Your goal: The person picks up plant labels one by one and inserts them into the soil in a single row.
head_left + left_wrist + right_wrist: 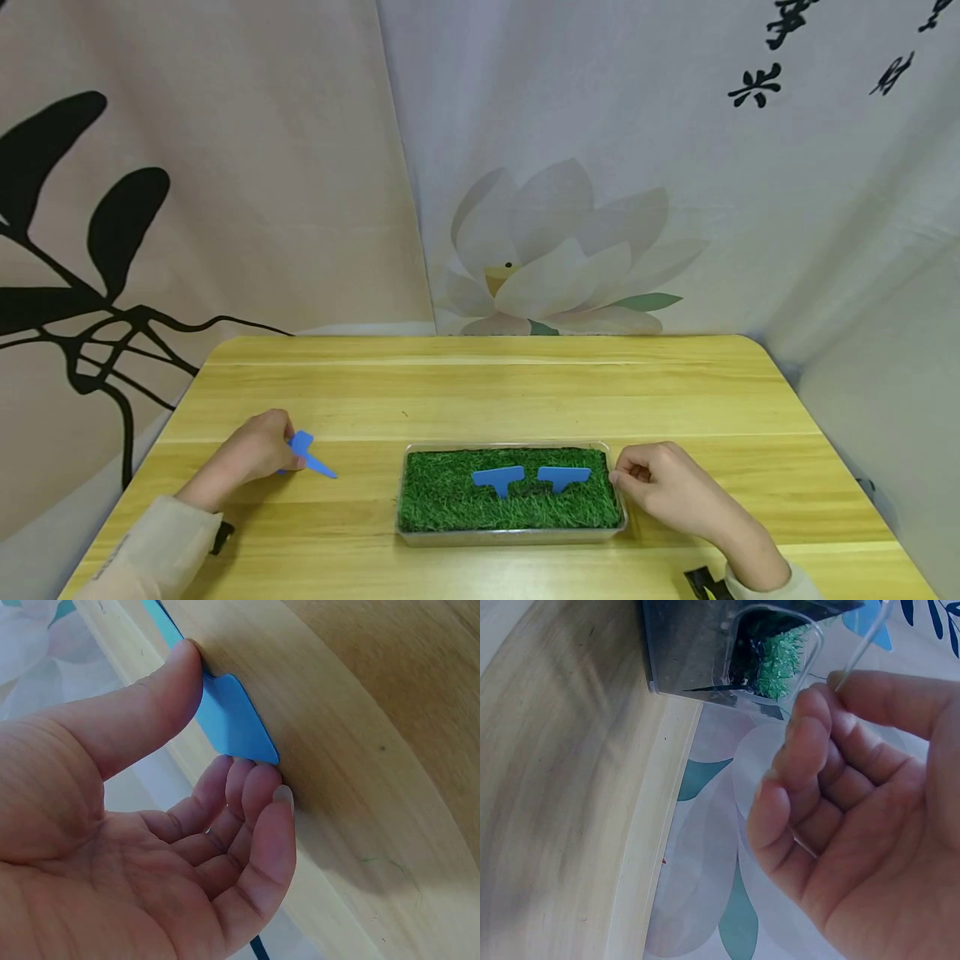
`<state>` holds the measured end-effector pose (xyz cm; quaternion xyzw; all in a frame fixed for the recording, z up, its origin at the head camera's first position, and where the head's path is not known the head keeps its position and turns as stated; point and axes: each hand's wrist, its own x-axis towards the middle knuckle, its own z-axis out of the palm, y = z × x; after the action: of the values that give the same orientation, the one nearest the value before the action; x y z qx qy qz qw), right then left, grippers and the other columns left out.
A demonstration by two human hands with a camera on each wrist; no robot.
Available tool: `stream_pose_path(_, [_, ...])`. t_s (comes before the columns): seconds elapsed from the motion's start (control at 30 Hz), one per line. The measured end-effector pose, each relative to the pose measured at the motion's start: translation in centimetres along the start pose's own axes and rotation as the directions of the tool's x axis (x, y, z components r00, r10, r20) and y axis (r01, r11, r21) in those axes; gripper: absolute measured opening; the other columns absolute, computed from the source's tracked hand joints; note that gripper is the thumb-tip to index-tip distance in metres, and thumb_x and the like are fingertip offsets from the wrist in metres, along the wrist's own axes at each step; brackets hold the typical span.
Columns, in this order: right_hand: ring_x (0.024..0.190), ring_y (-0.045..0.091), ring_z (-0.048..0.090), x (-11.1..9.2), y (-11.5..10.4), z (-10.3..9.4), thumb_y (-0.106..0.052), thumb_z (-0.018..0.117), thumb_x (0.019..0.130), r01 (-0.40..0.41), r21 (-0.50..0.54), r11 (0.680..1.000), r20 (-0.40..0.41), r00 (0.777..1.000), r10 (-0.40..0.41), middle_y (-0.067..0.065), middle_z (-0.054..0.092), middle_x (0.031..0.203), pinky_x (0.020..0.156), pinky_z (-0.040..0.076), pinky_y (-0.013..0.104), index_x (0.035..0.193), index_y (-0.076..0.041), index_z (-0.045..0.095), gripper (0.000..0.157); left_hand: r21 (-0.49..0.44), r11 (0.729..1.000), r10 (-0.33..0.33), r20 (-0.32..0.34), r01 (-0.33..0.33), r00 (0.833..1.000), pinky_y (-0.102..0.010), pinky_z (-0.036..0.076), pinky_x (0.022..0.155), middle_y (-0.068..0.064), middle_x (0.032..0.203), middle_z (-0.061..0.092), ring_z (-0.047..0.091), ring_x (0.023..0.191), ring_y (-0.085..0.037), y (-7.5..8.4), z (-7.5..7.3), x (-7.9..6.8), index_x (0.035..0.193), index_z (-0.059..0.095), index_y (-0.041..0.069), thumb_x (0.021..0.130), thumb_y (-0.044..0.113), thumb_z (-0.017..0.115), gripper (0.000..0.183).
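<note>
My left hand (262, 446) is at the left of the table, its thumb and curled fingers on a blue T-shaped plant label (302, 442). In the left wrist view the thumb lies along the label (238, 724) and the fingertips meet the end of its crossbar, close over the wood. My right hand (667, 487) pinches the right rim of a clear plastic box (510, 537) between thumb and forefinger. Green artificial grass (442, 504) fills the box. Two more blue plant labels stand in the grass, a left one (498, 479) and a right one (564, 477).
The box sits near the front middle of a light wooden table (360, 392). Behind the table hangs a pale cloth (300, 208) printed with a lotus, dark leaves and black characters. A dark strap (707, 582) shows at the right wrist.
</note>
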<state>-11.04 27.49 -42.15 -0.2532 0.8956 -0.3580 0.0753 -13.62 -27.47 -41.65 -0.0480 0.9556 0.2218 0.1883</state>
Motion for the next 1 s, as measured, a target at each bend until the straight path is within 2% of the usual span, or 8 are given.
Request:
stream_pose_path(0.23, [0.054,-0.001,0.039,-0.1,0.0,0.0,-0.013,0.071,0.1,-0.025,0.004,1.0,0.009,1.0,0.025,-0.016,0.048,0.062,0.052,0.039,0.023,0.08,-0.025,0.069,0.024,-0.044,0.999,0.003,0.001,-0.003,1.0,-0.038,0.051,0.069,-0.019,0.094,0.062,0.057,0.082,-0.03,0.0,-0.1,0.2,0.105,0.055,-0.012,0.086,0.007,0.086,0.041])
stream_pose_path(0.57, [0.054,0.0,0.041,-0.2,0.0,0.1,-0.012,0.07,0.1,-0.034,0.009,0.999,0.015,0.999,0.034,-0.015,0.05,0.063,0.052,0.04,0.023,0.081,-0.025,0.069,0.023,-0.068,0.998,-0.001,0.002,0.001,1.0,-0.037,0.05,0.069,-0.018,0.093,0.06,0.056,0.082,-0.03,0.0,-0.4,0.3,0.101,0.054,-0.009,0.084,0.006,0.087,0.04])
stream_pose_path(0.77, [0.055,-0.001,0.041,-0.1,0.0,0.0,-0.012,0.07,0.1,-0.008,0.011,1.0,0.005,1.0,0.008,-0.016,0.05,0.063,0.052,0.04,0.023,0.08,-0.024,0.069,0.023,-0.079,0.997,-0.008,-0.006,0.007,1.0,-0.037,0.049,0.069,-0.017,0.094,0.06,0.055,0.083,-0.03,-0.4,-0.3,0.5,0.1,0.053,-0.007,0.084,0.007,0.087,0.04])
stream_pose_path(1.0, [0.054,-0.001,0.04,0.0,-0.2,0.0,-0.014,0.07,0.101,-0.031,0.017,0.999,0.018,0.999,0.03,-0.015,0.05,0.063,0.052,0.039,0.023,0.081,-0.024,0.069,0.023,-0.136,0.99,0.028,-0.034,-0.032,0.999,-0.035,0.044,0.067,-0.011,0.088,0.055,0.051,0.081,-0.027,-0.9,-0.6,0.3,0.094,0.058,-0.003,0.083,0.001,0.086,0.031])
